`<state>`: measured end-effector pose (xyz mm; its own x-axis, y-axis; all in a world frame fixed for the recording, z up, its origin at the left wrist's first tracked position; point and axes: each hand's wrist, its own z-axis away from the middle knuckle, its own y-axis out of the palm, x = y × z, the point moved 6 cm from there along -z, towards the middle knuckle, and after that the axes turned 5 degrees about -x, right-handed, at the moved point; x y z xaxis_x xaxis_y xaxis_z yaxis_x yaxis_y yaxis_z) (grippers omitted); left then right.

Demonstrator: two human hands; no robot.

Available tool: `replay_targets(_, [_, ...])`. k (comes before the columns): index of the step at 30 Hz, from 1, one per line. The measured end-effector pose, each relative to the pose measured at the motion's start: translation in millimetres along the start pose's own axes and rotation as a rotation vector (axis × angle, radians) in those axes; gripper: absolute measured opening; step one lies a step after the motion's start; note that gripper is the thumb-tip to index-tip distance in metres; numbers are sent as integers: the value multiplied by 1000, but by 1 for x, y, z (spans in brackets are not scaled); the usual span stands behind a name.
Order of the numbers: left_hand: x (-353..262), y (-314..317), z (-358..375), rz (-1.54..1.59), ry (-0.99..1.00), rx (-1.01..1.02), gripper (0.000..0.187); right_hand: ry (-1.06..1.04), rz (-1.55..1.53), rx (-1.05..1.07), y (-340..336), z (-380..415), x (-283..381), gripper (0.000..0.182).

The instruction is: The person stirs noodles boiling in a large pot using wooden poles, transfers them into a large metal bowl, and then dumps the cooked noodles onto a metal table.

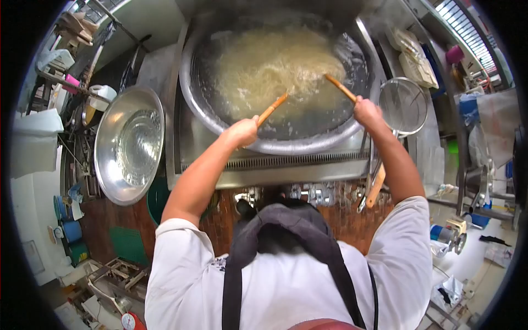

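Note:
A big round metal pot (264, 144) of steaming water holds a pale, noodle-like mass (269, 58), churned and foamy in the middle. My left hand (243, 132), over the pot's near left rim, is closed round a wooden stick (273, 108) whose far end reaches the noodles. Over the near right rim, my right hand (367, 111) grips a second wooden stick (340, 87), slanting in from the right to the mass. The two sticks are apart, and their tips meet the murky water.
A round wire strainer (403, 110) lies right of the pot, close to my right forearm. At the left stands a wide metal basin (104, 157), tilted. Tool handles (377, 186) hang at the counter's front right edge. The brown tiled floor (346, 209) looks wet.

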<state>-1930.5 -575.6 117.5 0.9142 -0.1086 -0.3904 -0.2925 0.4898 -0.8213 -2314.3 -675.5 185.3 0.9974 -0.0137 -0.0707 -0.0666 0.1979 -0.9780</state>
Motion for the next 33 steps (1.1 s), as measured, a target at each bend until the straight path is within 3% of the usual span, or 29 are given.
replay_targets(1, [-19,-18,29,90,-104,147,31,-14,16,7,-8,16,-4,40])
replay_targets(8, [22,26,86,101,86,96,44,-19,130,36,-48,105,-32,25])
replay_targets(9, [15,14,107,142,-50,206,50,-17,155,39,-45,110,-43,23])
replay_targets(12, [13,12,141,181,-44,228,58,-40,177,81,-43,119,-80,20])
replay_targets(17, [49,-2,209,247,-1,108,68,-10,168,129,-97,179,-89,23])
replay_targets(19, [75,-29,250,350,-106,167,68,13,187,59,-138,222,-81,25])
replay_targets(21, [113,-61,292,323,-21,82,67,38,156,4,-178,261,-68,27])
replay_targets(25, [137,-128,363,303,-222,34,66,11,111,-83,-206,288,-48,27])
replay_targets(29, [147,-135,353,86,-245,-139,64,-170,136,-191,-184,255,-19,28])
replay_targets(31, [126,-124,320,12,-304,-158,62,-233,104,-135,-141,212,-10,25])
replay_targets(33, [122,-95,273,-61,-361,-121,44,-181,67,-64,-105,180,21,20])
